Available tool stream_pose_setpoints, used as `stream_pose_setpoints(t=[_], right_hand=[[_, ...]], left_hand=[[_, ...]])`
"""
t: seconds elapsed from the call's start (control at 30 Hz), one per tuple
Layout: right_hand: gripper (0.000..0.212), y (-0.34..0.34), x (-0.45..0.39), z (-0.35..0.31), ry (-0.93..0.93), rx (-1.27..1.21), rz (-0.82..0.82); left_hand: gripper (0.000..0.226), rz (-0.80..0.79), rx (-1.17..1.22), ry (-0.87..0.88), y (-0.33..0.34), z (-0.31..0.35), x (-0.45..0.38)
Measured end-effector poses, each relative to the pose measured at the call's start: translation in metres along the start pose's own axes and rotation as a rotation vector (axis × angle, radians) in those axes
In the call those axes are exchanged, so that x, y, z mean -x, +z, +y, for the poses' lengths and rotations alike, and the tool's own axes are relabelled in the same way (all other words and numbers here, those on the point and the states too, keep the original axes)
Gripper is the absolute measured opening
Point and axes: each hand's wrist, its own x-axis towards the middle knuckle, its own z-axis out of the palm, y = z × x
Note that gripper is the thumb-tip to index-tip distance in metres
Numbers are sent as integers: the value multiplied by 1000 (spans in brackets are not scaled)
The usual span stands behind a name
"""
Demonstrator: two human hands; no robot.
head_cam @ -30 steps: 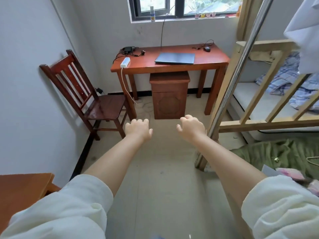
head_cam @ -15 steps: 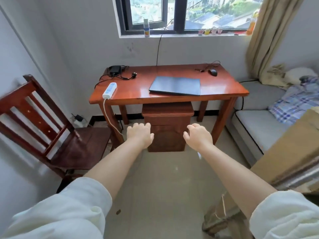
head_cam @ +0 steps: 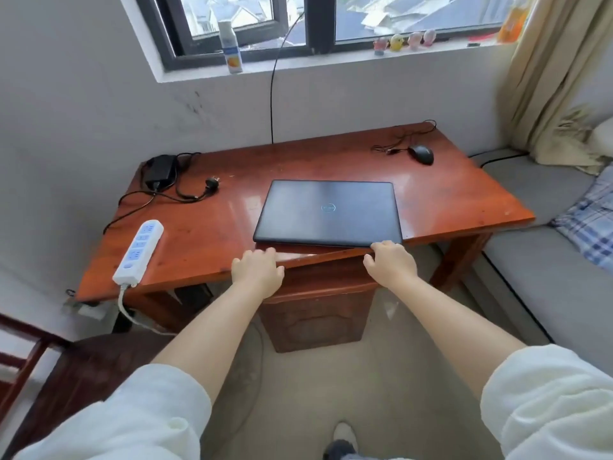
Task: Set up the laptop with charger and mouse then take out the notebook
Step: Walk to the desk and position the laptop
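- Your left hand (head_cam: 257, 268) sits at the near edge of the tabletop (head_cam: 205, 234), fingers loosely spread and curled over the rim, holding nothing.
- Your right hand (head_cam: 391, 262) is at the same near edge, further right, its fingertips at the near right corner of the laptop (head_cam: 328, 212); the fingers are bent and close around nothing, and you cannot tell whether they actually touch the lid.
- The laptop lies closed and flat in the middle of the tabletop, its front edge close to the near edge, just beyond both of your hands.
- The charger (head_cam: 161, 171) rests at the far left corner, its black cable looped around it and its plug (head_cam: 212, 184) lying loose on the wood just to its right.
- The power strip (head_cam: 139, 250) lies along the left side, its near end at the near edge, its white cord hanging down off the table.
- The mouse (head_cam: 421, 154) sits near the far right corner, well apart from the laptop, with its thin cable bunched to its left.
- A small wooden cabinet (head_cam: 315, 313) stands under the table, below your hands.
- A bottle (head_cam: 230, 48) stands on the windowsill above the table.
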Motion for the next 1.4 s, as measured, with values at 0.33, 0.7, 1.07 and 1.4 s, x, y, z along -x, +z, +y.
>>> stream_pose_setpoints(t=[0.33, 0.7, 1.07, 1.4], right_hand=[[36, 40, -170, 1, 291, 24, -51], [80, 51, -270, 21, 749, -240, -18], [77, 51, -305, 25, 901, -428, 33], [73, 49, -369, -7, 660, -444, -29]], left_hand=[[36, -85, 119, -89, 30, -27, -187], [59, -134, 373, -243, 52, -22, -309], [82, -273, 671, -734, 47, -5, -349], [80, -169, 710, -912, 46, -34, -358]])
